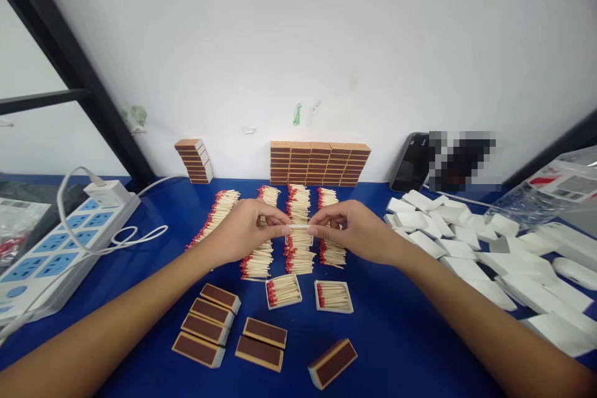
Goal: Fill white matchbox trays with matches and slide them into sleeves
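You pinch the white tray (pixel 299 226) between left hand (pixel 249 227) and right hand (pixel 358 230): likely light, crushable card, best held by its ends

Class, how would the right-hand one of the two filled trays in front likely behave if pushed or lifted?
The tray is probably light, being small and thin-walled. Lying flat, it should slide rather than roll. Its matches lie uncovered, so tipping would likely spill them.

Power strip (pixel 63 255) and black phone (pixel 409 163) on a blue counter (pixel 392 323).
White plug (pixel 108 193) and looped cable (pixel 58 202) at the strip; clear plastic packaging (pixel 513 204) far right; pale wall (pixel 280 43) behind.
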The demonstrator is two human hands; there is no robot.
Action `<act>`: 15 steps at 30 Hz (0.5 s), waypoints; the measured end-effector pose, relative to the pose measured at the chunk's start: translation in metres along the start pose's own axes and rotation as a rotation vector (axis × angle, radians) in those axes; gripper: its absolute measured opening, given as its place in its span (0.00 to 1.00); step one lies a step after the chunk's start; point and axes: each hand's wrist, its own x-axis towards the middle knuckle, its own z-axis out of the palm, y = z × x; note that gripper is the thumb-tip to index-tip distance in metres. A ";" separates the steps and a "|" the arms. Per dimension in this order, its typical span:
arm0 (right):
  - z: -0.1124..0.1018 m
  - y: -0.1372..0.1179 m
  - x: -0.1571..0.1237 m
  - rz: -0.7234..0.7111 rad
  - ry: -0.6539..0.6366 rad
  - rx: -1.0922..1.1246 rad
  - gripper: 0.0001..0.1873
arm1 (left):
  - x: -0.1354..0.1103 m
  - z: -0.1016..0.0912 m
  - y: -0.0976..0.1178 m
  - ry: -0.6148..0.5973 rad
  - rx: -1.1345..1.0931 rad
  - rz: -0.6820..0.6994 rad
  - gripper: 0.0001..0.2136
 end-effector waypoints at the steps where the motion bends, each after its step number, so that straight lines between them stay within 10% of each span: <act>1: -0.001 -0.001 -0.001 -0.009 0.006 -0.017 0.17 | 0.000 0.000 0.000 0.007 0.008 0.007 0.07; 15: -0.006 -0.012 -0.011 -0.145 0.027 -0.217 0.13 | -0.002 -0.001 0.002 0.051 0.133 0.157 0.04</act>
